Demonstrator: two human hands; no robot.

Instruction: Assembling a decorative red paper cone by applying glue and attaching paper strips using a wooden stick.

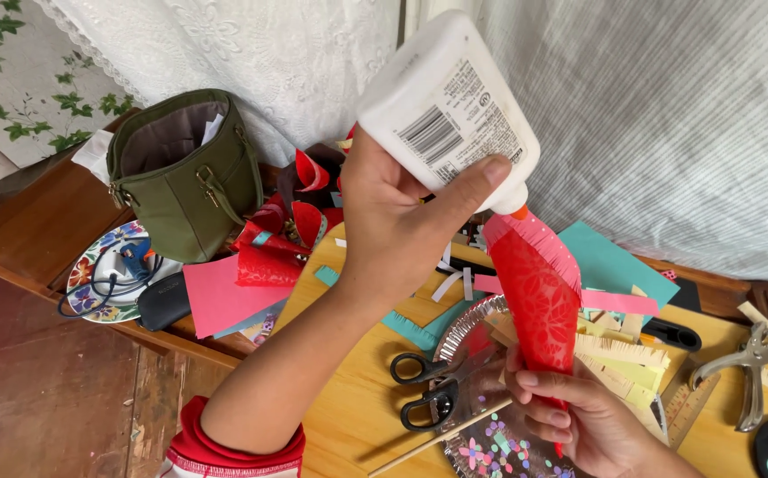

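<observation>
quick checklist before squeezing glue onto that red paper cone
1. Glue bottle tipped nozzle down: ok.
2. Orange nozzle at the fringed pink top edge of the red paper cone: ok.
3. Left hand wrapped firmly round the bottle: ok.
4. Right hand pinching the cone's lower end: ok.
5. Nozzle cap open: cannot tell.
6. Scissors and foil plate lie right under the cone, where drips may land: not ok.
</observation>
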